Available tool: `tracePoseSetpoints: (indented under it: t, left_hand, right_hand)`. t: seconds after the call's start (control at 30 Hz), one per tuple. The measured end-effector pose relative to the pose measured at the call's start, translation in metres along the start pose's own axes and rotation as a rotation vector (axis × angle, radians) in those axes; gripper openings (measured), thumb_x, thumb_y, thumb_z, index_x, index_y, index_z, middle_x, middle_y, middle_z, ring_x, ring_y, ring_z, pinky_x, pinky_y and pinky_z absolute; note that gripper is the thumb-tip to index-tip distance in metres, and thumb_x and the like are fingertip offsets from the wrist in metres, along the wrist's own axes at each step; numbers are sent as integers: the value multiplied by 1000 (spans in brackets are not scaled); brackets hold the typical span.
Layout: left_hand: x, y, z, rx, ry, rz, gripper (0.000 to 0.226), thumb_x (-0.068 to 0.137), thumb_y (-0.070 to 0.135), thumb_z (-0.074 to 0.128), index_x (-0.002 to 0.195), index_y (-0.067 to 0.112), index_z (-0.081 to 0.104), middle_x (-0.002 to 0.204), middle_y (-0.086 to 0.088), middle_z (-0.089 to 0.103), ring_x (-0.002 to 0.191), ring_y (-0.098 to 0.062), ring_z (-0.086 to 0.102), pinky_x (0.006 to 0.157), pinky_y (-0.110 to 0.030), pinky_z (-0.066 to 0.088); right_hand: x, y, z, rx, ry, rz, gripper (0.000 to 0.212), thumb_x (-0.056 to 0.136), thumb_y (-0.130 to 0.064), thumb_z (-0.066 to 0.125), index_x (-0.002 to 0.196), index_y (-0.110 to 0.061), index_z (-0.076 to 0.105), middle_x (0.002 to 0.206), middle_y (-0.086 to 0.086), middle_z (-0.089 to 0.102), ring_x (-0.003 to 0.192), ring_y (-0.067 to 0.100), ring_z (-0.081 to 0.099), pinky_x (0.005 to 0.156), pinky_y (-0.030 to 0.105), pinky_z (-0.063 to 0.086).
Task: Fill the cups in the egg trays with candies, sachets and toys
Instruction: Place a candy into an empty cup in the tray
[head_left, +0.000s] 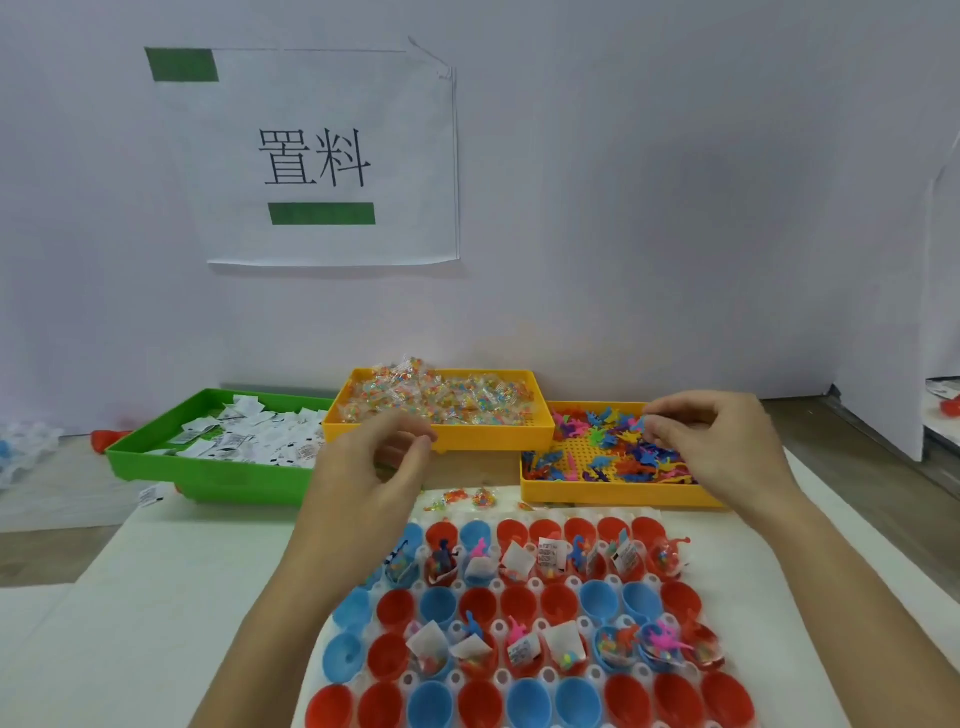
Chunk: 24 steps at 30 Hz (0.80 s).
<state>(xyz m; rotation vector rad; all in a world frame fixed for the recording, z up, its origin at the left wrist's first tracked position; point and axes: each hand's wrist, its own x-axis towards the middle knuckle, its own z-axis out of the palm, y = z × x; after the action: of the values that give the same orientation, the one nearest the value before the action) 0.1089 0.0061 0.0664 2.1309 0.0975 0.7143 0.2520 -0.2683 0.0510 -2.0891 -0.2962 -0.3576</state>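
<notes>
Three supply trays are sitting across the middle of the frame — sachets in the green tray (156, 462), candies in the yellow tray (441, 434), toys in the orange tray (618, 493) — just above the egg tray (524, 618) at lower centre, keeping every reach short. The right hand (722, 441) is hovering over the toys with fingers curled — whether it is pinching one cannot be told — while the left hand (374, 467), blurred, is curling near the candies, its contents unclear.

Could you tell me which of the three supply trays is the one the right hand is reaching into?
The yellow tray of small coloured toys, nearest the egg tray on the right; the right hand is over it, unlike the candy tray and green sachet tray.
</notes>
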Motion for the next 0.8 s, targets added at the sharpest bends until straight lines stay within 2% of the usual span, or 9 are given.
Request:
tracePoseSetpoints:
  t: [0.13,0.2,0.3,0.43,0.57,0.7,0.8]
  left_hand:
    - [-5,10,4,-33,-162,42,12,91,18,66,87,29,70,76,14,69,74,-10,66,66,-22,53]
    - [-6,17,11,-56,-199,49,5,88,24,70,89,29,71,78,15,70,74,-8,66,65,-19,53]
    - [-7,26,22,-126,-220,57,12,82,31,75,94,29,71,81,13,72,76,-5,68,68,-20,55]
    - [-8,31,24,-206,-185,79,15,83,11,76,86,25,73,75,8,74,69,-10,71,70,-27,59]
    - [-6,29,16,-323,-194,2,14,82,1,74,88,14,77,74,1,76,68,-15,72,68,-25,59]
    - [-6,34,13,-447,-209,-36,5,81,12,78,82,16,78,75,-6,75,72,-22,73,72,-31,60]
    - [-6,36,10,-399,-252,-13,4,79,24,77,80,20,75,74,-6,73,72,-19,71,71,-29,59]
  right_hand:
    - [-22,-44,7,234,-166,-74,11,84,-11,77,83,-22,76,72,-6,75,68,6,72,62,10,53]
    - [-33,-61,14,301,-302,-95,11,82,-7,77,83,-18,76,73,-2,76,68,10,73,63,14,54]
    - [-43,-79,25,380,-426,-109,10,80,-4,78,82,-13,77,73,3,76,69,14,74,64,15,55]
    - [-50,-91,32,449,-435,-142,6,79,-9,79,82,-13,78,76,2,77,72,16,75,66,18,57]
    - [-52,-95,26,472,-477,-149,7,84,-8,75,88,-12,79,77,4,77,73,17,75,66,19,58]
    - [-53,-98,20,458,-525,-157,9,85,-10,75,88,-18,80,79,2,78,75,18,76,69,23,60]
    - [-55,-101,18,429,-560,-176,10,86,-13,76,89,-21,79,81,-1,78,75,16,76,70,23,60]
